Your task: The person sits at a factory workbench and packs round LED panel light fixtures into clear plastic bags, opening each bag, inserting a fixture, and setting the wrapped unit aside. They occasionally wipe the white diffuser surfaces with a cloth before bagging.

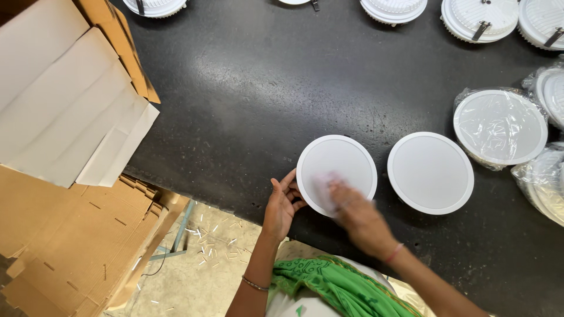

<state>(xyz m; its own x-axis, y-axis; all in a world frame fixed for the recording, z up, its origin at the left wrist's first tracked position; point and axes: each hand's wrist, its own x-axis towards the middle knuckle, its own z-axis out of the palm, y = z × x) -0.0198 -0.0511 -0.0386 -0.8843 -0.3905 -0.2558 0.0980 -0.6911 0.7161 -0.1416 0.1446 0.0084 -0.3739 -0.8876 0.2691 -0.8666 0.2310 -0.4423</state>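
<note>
Dark speckled worktop point(247, 88), seen from above. Low centre of the frame: a round white light panel point(343, 161) lies flat, face up, near the worktop's front edge.

Left hand point(281, 205) braces the panel's lower left rim, fingers partly curled with their tips against the edge, thumb alongside. This looks like a steadying hold, so the disc does not slide; it is not a full grip.

Right hand point(355, 214) lies over the panel's lower part and is blurred with motion. A pale smear point(324, 186) under the fingers may be a cloth or pad; I cannot tell what it is, nor how far the hand is closed.

Just right of it, apart, a second bare white panel point(430, 172) lies flat. At the right edge of the frame, panels wrapped in clear plastic point(500, 126) sit grouped. Along the top edge, a row of panels lies back side up, spring clips showing point(479, 19).

Left side: folded pale cardboard sheets point(64, 100) overhang the worktop, over a stack of brown cartons point(64, 235). Small white scraps litter the floor point(205, 235) below.
</note>
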